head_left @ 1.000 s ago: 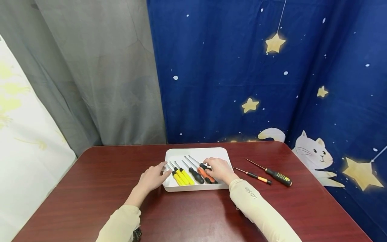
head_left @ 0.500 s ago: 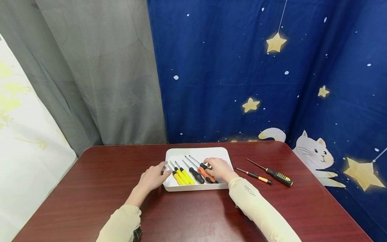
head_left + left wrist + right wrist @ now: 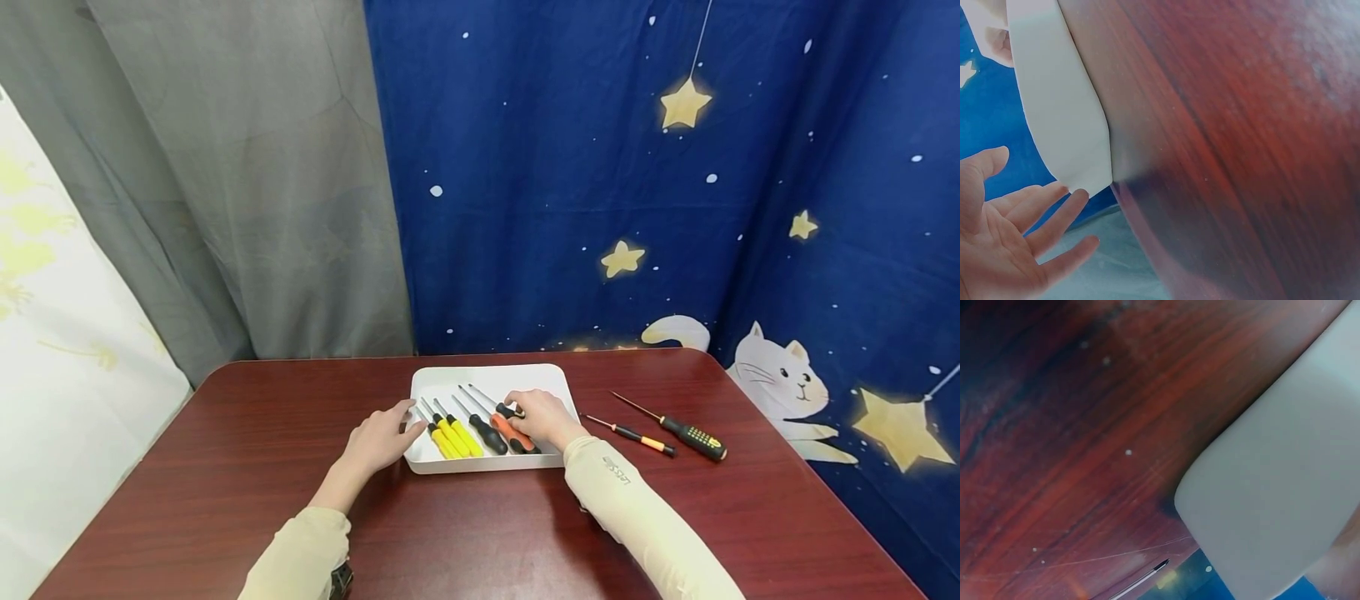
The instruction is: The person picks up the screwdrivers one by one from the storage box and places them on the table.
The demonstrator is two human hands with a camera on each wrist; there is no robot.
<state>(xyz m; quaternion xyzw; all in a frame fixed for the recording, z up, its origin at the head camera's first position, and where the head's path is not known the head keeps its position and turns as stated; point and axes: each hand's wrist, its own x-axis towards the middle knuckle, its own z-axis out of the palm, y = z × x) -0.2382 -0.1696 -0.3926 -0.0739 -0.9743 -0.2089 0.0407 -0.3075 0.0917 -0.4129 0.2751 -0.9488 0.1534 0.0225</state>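
Note:
A white tray holds several screwdrivers: three with yellow handles, one black-handled screwdriver and an orange-and-black one. My right hand reaches over the tray's right part. Its thumb and forefinger pinch the dark handle of another screwdriver; the rest of that handle is hidden under the hand. At the tray's left side is my left hand, fingers spread and holding nothing. In the left wrist view, this left hand has fingertips right at the tray's corner.
Right of the tray, a thin black-and-orange screwdriver and a larger black-and-yellow screwdriver lie on the reddish-brown table. Curtains hang behind the table. The tray's outer wall fills much of the right wrist view.
Both hands stay in nearly the same places. The right forearm shifts very slightly left; the tray and screwdrivers keep their positions.

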